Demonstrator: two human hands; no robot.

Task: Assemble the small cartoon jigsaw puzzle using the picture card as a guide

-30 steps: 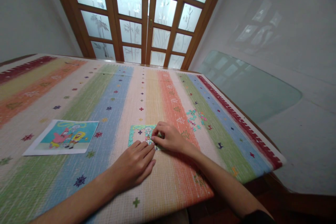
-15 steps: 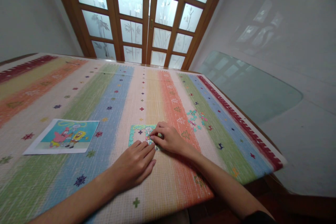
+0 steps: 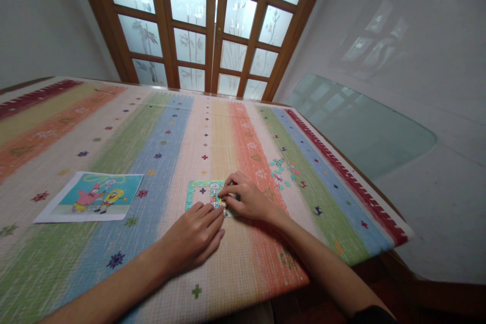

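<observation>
A partly assembled jigsaw puzzle [image 3: 196, 184] lies flat on the striped tablecloth, with cloth showing through a gap in its left half. My left hand [image 3: 200, 230] rests palm down at the puzzle's lower edge, fingers stretched out, the fingertips touching it. Over the right half of the puzzle, my right hand [image 3: 243, 197] has its thumb and forefinger pinched on a small puzzle piece against the assembled part; the fingers largely hide that piece. The puzzle's right side is covered by the right hand.
Several loose puzzle pieces [image 3: 281, 172] are scattered to the right of the puzzle. A printed reference picture [image 3: 96, 197] with cartoon figures lies on the left. The striped tablecloth [image 3: 235, 263] covers the table, whose front right edge is near my right forearm.
My right hand has shifted very slightly right, its fingertips moving up a little over the puzzle. The left hand has stayed in place.
</observation>
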